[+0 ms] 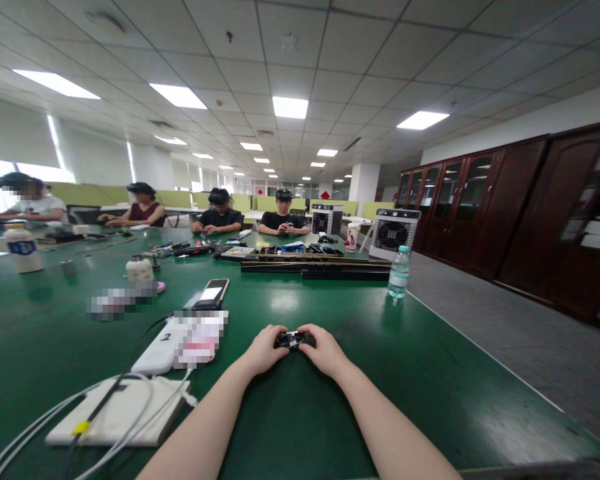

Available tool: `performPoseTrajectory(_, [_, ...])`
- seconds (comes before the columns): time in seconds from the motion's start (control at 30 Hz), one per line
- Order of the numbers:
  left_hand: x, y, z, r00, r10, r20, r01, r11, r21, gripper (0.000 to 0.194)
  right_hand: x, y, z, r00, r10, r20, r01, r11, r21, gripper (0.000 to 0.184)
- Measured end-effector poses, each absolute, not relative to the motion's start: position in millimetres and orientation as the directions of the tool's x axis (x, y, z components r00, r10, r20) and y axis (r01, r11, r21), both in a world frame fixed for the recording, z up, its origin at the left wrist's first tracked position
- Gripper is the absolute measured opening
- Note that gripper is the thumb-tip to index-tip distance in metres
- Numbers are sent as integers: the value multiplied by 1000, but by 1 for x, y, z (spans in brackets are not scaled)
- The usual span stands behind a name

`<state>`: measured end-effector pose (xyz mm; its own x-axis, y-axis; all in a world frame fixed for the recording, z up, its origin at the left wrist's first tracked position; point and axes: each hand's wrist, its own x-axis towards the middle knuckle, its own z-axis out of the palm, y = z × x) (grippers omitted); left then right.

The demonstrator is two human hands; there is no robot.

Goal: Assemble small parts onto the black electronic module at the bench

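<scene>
Between my two hands is a small black device (291,341) with bright metallic or white bits on its upper face; its exact kind is too small to make out. My left hand (266,349) pinches its left end between thumb and fingers. On the opposite end, my right hand (324,348) grips it the same way. Both hands are low over the green table (290,413), and the fingertips partly cover the device's ends.
Left of my arms lie a white box (115,410) with cables across it, a white power bank (157,347) and a phone (214,293). A water bottle (399,272) stands at the right edge. Black rails (320,267) and parts lie farther back. Several people sit beyond.
</scene>
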<state>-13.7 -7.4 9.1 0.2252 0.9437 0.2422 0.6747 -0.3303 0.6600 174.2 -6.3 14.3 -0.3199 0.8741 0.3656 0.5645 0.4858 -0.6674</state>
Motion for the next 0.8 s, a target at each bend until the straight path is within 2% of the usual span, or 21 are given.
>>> performPoseTrajectory(0.1, [-13, -7, 9, 225, 942, 247, 612, -334, 717, 37, 174, -7, 15, -330, 863, 382, 538, 504, -675, 30])
performPoseTrajectory(0.2, [-11, -7, 10, 223, 946, 236, 456, -315, 832, 36, 174, -7, 17, -340, 844, 415, 500, 535, -680, 27])
performPoseTrajectory(0.3, [-8, -8, 13, 204, 964, 171, 216, -215, 953, 39, 173, -9, 21, -360, 809, 465, 457, 587, -668, 26])
performPoseTrajectory(0.37, [-5, -10, 18, 189, 974, 126, -35, -122, 992, 45, 173, -10, 23, -369, 774, 514, 423, 633, -649, 26])
performPoseTrajectory(0.47, [-1, -15, 26, 199, 980, 15, -370, 61, 927, 52, 172, -12, 27, -345, 743, 573, 393, 669, -631, 27])
performPoseTrajectory(0.53, [2, -17, 31, 236, 969, -68, -493, 179, 851, 37, 171, -13, 28, -334, 736, 589, 390, 677, -624, 28])
performPoseTrajectory(0.7, [7, -18, 33, 262, 945, -195, -601, 318, 733, 25, 170, -19, 31, -372, 720, 586, 430, 693, -579, 33])
performPoseTrajectory(0.8, [9, -18, 31, 248, 938, -242, -621, 346, 704, 22, 169, -22, 32, -379, 736, 561, 489, 674, -554, 36])
